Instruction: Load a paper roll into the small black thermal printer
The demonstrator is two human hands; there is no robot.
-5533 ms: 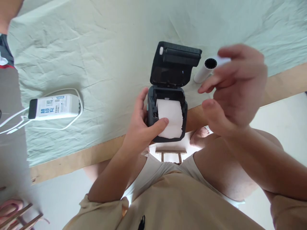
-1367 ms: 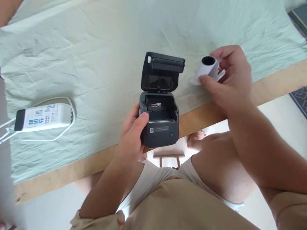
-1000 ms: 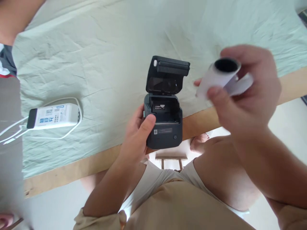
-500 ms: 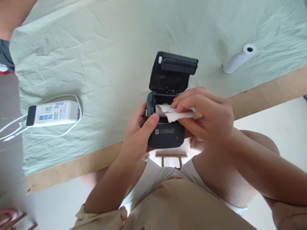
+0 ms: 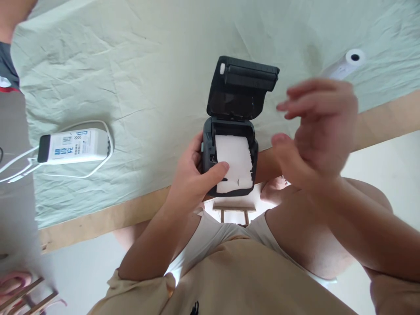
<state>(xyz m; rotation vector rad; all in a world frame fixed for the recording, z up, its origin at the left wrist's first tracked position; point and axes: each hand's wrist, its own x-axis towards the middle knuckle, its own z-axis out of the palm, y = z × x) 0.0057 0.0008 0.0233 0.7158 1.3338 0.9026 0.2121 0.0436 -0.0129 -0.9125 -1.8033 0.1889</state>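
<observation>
My left hand (image 5: 200, 179) grips a small dark label printer (image 5: 206, 144) by its left side, the thumb lying on the paper. The printer's lid (image 5: 241, 87) stands raised, with a roller along its upper edge. White paper (image 5: 233, 157) sits in the printer's bay and spreads over the front of the body, its right and lower edges ragged. To the right of the printer, my right hand (image 5: 318, 127) is in the air, apart from it, fingers spread and a little blurred, holding nothing.
A pale green cloth (image 5: 164, 78) covers the table, with a wooden edge (image 5: 108, 223) nearest me. On the right lies a white paper roll (image 5: 344, 65), partly behind my right hand. A white power strip (image 5: 77, 144) with cables lies left. Another person's arm (image 5: 15, 17) shows top left.
My right hand has let go of the paper and moved right, away from the printer. The paper now lies flat across the printer's front, covering the label there.
</observation>
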